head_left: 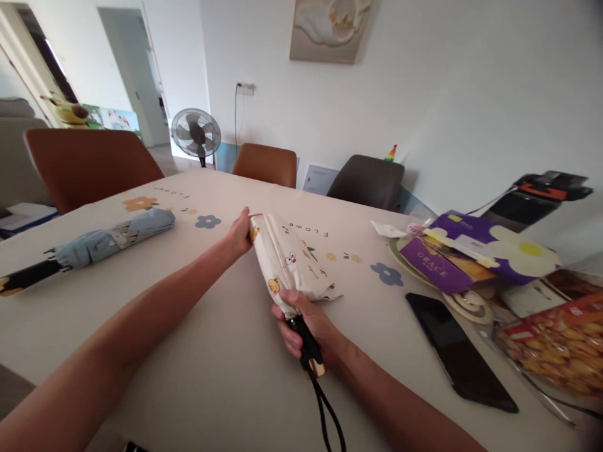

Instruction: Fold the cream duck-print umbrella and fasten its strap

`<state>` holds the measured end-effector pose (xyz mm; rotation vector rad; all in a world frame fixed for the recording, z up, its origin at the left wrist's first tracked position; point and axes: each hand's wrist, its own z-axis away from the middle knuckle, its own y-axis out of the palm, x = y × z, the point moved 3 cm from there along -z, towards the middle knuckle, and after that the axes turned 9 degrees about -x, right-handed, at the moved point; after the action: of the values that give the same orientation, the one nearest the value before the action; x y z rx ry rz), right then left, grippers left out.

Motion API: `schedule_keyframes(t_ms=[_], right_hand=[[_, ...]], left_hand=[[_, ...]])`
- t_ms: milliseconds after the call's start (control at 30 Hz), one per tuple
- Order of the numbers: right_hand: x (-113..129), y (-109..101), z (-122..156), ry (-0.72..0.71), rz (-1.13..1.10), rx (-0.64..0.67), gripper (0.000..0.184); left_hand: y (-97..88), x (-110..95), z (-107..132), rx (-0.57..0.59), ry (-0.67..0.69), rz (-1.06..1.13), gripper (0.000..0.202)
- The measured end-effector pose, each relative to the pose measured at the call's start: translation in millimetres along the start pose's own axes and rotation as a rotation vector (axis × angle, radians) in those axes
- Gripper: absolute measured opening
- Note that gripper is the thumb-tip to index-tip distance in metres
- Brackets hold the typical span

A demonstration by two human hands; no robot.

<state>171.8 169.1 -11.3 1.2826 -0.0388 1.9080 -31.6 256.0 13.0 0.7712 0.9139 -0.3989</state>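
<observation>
This looks like a home's dining area, given the flower-printed tabletop (211,358), brown chair (89,163), fan (196,133), plush toy (68,113) and wall picture (330,30).

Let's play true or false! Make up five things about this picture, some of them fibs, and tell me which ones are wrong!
1. The right hand's grip is around the white umbrella. True.
2. The white umbrella is spread wide open. False: the white umbrella's cloth is gathered in.
3. A pale blue umbrella lies on the table. True.
4. The black phone stands upright. False: the black phone lies flat on the table.
5. The word GRACE shows on a purple package. True.
</observation>
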Motion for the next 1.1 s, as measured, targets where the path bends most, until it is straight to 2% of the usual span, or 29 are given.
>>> schedule_keyframes(t_ms=[100,167,233,333,433,567,633,767,800,833,867,933,1000,1100], right_hand=[[-1,1,0,0.021,-0.065,0.164,0.038],[1,0,-1,-0.013,-0.116,0.227,0.038],[3,-2,-1,-0.059,-0.175,0.244,0.037],[6,-5,-1,-0.094,-0.222,0.237,0.035],[5,-5,-1,-0.069,-0.204,0.229,0.036],[2,-2,0,-0.028,-0.151,0.194,0.036],[3,0,0,-0.05,-0.143,0.154,0.036],[6,-1,-1,-0.169,-0.126,-0.098,0.039],[7,-3,-1,-0.206,-0.117,-0.176,0.039],[7,-4,-1,-0.239,-0.106,-0.245,0.039],[8,-5,-1,-0.261,-0.094,-0.302,0.038],[6,-7,-1,-0.257,-0.051,-0.386,0.039],[4,-7,-1,-0.221,-0.007,-0.438,0.04],[3,-7,-2,-0.192,0.024,-0.426,0.04]], left_hand=[[-12.0,-9,-12,-0.092,0.012,0.052,0.036],[-13.8,-10,-13,-0.124,0.05,0.118,0.028],[-11.3,-8,-10,-0.133,0.11,0.131,0.026],[-3.0,-3,1,-0.075,0.196,0.08,0.035],[1.1,1,9,-0.052,0.208,0.083,0.038],[-1.3,5,6,-0.073,0.094,0.119,0.036],[-2.6,4,3,-0.097,0.093,0.082,0.035],[-1.1,0,10,-0.243,0.216,-0.108,0.026],[1.9,0,16,-0.239,0.216,-0.147,0.025],[6.9,2,23,-0.177,0.181,-0.19,0.025],[13.3,6,31,-0.066,0.118,-0.245,0.026],[26.3,17,49,0.221,-0.043,-0.373,0.027],[34.5,29,65,0.43,-0.155,-0.389,0.026],[38.6,43,74,0.53,-0.251,-0.2,0.033]])
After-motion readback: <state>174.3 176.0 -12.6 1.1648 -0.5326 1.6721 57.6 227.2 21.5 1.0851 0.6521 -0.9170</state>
